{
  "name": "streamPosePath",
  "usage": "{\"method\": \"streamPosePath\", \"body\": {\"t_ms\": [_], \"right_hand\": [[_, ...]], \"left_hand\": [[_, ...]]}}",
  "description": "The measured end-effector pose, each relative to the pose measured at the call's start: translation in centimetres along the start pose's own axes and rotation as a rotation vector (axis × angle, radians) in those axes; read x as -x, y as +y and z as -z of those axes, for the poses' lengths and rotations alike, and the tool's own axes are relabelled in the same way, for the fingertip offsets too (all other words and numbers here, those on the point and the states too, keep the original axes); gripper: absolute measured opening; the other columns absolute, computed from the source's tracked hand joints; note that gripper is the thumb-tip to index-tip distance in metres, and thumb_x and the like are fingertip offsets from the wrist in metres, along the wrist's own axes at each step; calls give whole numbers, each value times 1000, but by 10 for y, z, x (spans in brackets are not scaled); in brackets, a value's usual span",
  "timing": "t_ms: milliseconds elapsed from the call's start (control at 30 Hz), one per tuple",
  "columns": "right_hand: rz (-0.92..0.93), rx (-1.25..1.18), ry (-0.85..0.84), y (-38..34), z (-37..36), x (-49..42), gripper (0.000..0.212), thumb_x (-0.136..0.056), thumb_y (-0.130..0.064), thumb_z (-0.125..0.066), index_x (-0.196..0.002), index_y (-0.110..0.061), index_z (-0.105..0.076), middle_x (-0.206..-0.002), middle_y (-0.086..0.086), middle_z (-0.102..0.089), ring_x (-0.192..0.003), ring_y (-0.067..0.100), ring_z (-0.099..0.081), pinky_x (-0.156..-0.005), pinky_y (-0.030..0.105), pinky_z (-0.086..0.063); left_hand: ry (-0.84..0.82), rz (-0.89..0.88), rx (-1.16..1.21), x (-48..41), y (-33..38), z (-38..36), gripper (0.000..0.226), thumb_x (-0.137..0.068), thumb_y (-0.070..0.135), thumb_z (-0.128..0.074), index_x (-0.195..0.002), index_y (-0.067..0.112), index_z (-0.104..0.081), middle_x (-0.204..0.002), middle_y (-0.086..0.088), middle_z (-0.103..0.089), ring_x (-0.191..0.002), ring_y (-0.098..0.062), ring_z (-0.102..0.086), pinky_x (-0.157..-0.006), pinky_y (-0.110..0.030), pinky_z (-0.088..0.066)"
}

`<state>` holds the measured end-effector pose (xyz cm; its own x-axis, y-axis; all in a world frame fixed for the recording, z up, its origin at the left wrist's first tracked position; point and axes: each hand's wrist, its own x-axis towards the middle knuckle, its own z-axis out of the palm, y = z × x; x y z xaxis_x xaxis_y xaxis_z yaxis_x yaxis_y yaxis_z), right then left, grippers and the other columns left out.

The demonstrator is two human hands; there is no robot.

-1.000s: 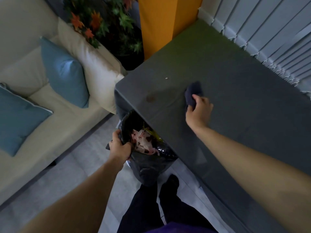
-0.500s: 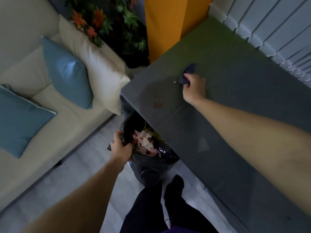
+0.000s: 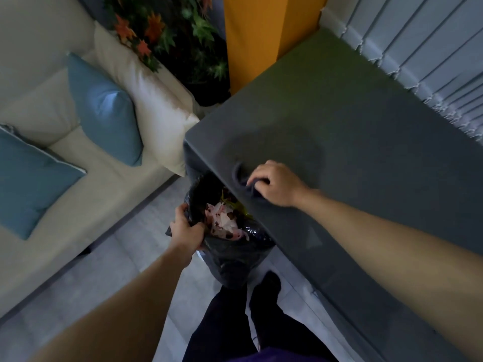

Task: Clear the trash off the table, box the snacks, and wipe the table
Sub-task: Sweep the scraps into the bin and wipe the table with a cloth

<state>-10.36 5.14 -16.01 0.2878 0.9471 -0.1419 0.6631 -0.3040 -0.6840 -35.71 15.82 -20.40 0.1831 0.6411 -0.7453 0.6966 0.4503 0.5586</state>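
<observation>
My right hand point(image 3: 277, 184) grips a dark blue cloth point(image 3: 241, 178) at the near left edge of the grey table point(image 3: 366, 142), just above the bag's mouth. A black trash bag point(image 3: 230, 254) hangs open beside the table edge, with pink-and-white wrappers and a bit of yellow trash point(image 3: 226, 222) inside. My left hand point(image 3: 187, 231) holds the bag's rim on its left side. The cloth is blurred and partly hidden under my fingers.
A cream sofa point(image 3: 86, 194) with blue cushions point(image 3: 104, 111) stands to the left across a strip of grey floor. A plant point(image 3: 170, 35) and an orange pillar point(image 3: 261, 35) are at the back. Vertical blinds point(image 3: 423, 48) run along the table's far side. My legs point(image 3: 235, 322) stand below the bag.
My right hand has swept the cloth from the table's far part toward the near left edge, over the bag. The speck and stain seen earlier no longer show. My left hand keeps holding the bag.
</observation>
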Motion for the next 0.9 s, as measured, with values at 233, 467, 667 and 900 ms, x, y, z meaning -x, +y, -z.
{"method": "streamPosePath", "body": {"t_ms": [233,467,667,900], "right_hand": [[-271,108,562,16,-8,51,33,-83,-14,-47,-99,-16,-75,-101,1,-70,-92,27,-54,-84,33,-45],[88,104,73,-2,-20,96,19,-83,-16,-57,-81,-22,-74,-89,-12,-66,-87,13,-50,-72,36,-52],[-376,215,526,25,0,97,43,-84,-24,-42,-115,-23,-71,-123,-9,-66,-104,27,-49,-89,43,-47],[90,95,71,-7,-31,132,19,-83,-14,-56,-88,-16,-74,-97,-6,-68,-91,18,-49,-77,38,-51]], "left_hand": [[-9,-23,45,22,-10,-6,61,-84,2,-56,-122,47,-39,-133,-14,-45,-110,-43,-58,-58,-48,-62],[-50,-24,41,47,-22,-19,61,-90,-1,-55,-131,42,-37,-133,-15,-44,-109,-43,-59,-55,-41,-62],[-107,-15,31,65,-32,-30,63,-89,-1,-54,-127,47,-39,-133,-15,-45,-106,-44,-61,-58,-45,-62],[-153,-45,-19,80,-39,-48,61,-90,-1,-52,-133,39,-35,-129,-17,-48,-97,-42,-65,-62,-54,-62]]}}
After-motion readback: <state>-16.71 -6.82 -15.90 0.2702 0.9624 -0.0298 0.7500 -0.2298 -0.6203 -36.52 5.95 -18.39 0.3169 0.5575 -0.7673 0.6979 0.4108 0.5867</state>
